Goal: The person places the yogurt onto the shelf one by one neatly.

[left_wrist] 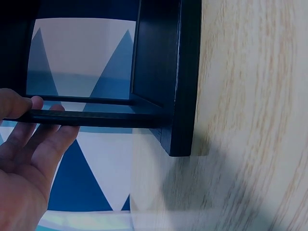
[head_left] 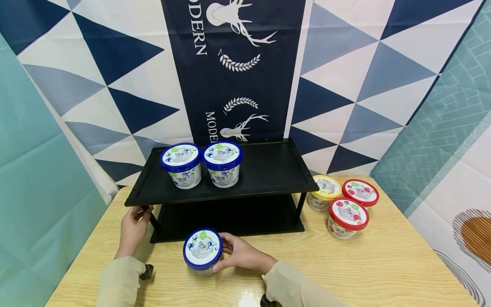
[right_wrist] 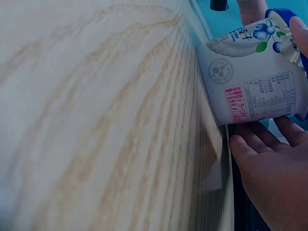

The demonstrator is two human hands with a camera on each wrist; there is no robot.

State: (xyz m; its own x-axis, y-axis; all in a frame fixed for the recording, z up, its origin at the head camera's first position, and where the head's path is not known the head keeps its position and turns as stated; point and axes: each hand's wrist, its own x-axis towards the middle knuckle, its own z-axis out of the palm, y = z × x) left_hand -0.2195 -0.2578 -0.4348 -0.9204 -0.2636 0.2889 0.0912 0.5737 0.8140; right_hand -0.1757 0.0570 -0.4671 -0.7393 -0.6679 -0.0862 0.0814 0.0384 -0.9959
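Note:
My right hand (head_left: 245, 256) grips a blue-lidded tub (head_left: 202, 248) from its right side, in front of the black two-tier rack (head_left: 268, 170). The right wrist view shows the tub's printed side (right_wrist: 250, 72), with fingers and thumb (right_wrist: 276, 144) around it. At the rack's front left, my left hand (head_left: 134, 226) holds the thin post below the upper shelf. The left wrist view has its thumb and fingers (left_wrist: 33, 149) pinching that black post (left_wrist: 96, 118). Two more blue-lidded tubs (head_left: 181, 164) (head_left: 222, 163) stand side by side on the left of the upper shelf.
Right of the rack, a yellow-lidded tub (head_left: 325, 192) and two red-lidded tubs (head_left: 348, 216) (head_left: 360, 192) stand close together on the wooden table (head_left: 376, 264). Behind the rack hangs a patterned cloth (head_left: 238, 85). The rack's lower shelf (head_left: 230, 219) lies near the table surface.

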